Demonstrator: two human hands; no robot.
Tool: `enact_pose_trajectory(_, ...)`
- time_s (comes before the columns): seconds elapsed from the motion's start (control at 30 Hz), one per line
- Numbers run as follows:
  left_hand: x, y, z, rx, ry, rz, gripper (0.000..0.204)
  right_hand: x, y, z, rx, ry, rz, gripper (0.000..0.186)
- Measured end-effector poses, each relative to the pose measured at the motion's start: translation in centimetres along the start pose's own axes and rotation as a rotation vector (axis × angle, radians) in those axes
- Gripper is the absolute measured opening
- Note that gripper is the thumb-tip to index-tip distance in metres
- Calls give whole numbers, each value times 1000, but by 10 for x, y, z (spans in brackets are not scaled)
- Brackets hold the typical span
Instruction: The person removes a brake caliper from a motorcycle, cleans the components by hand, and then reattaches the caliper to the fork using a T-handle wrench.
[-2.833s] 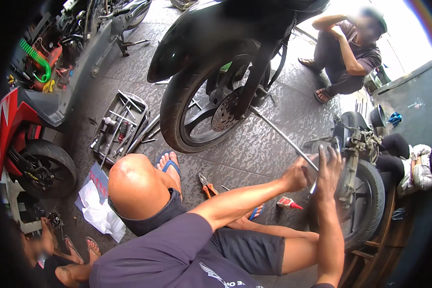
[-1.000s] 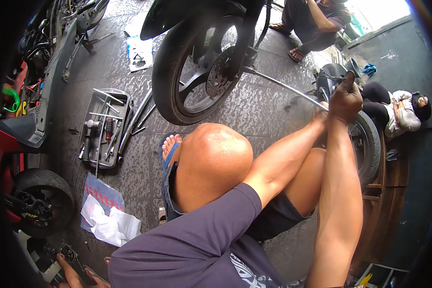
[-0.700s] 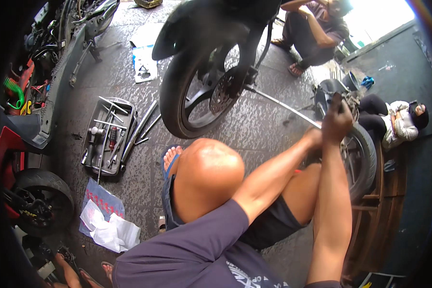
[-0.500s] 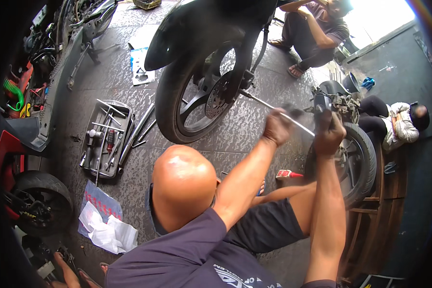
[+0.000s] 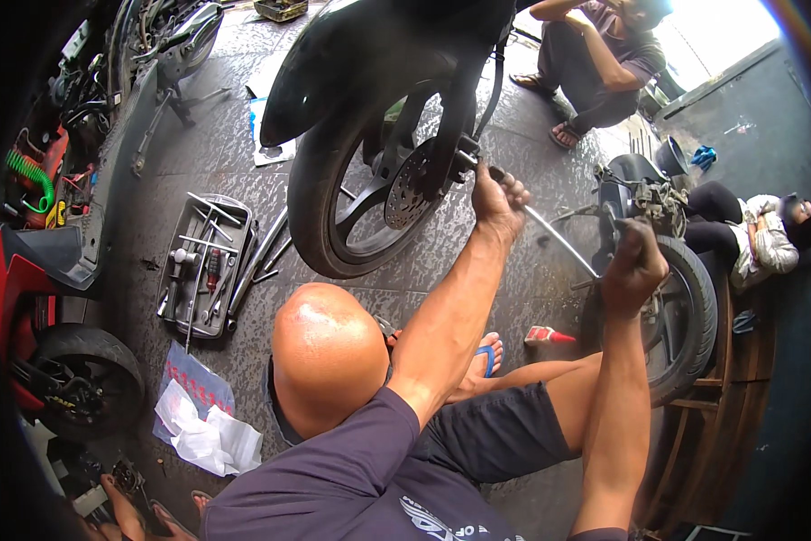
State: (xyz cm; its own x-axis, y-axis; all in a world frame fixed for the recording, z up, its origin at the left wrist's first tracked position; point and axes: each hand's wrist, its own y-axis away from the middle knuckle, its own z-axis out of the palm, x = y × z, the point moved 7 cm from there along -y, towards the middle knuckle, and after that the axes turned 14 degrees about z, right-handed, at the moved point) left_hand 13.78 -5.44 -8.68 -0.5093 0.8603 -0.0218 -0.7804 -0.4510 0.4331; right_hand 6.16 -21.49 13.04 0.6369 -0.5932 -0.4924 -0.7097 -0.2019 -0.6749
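Observation:
A long steel T-handle wrench slants from the wheel axle at the fork's lower end down to the right. My left hand is closed round its shaft close to the hub, hiding the socket end. Beside the crossbar at the outer end, my right hand has its fingers curled; the hand covers part of the bar. The black motorcycle front wheel stands ahead of me, with a drilled brake disc on the side facing my hands. A dark fender covers the wheel's top.
A tray of tools lies left of the wheel, with long metal bars alongside. A red-and-white tube rests near my foot. Another wheel stands at right. One person squats beyond; another sits at right.
My left hand has slid up along the wrench shaft toward the axle. My right hand has shifted slightly right and down, and the wrench's outer end sits lower.

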Motion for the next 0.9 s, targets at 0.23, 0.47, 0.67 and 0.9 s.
enact_pose_trajectory(0.23, -24, 26, 5, -53, 83, 72, 35, 17, 0, -9, -23, -120, 187, 37)
enact_pose_trajectory(0.47, -131, 103, -31, -956, -1180, 358, 35, 44, -33, 8, -28, -121, 353, 44)
enact_pose_trajectory(0.67, -145, 102, -21, -829, -1363, 183, 35, 32, -60, 11, 58, 300, 314, 61)
enact_pose_trajectory(0.9, -147, 113, -25, -569, -1502, 170, 37, 70, -104, 24, 77, 588, 445, 67)
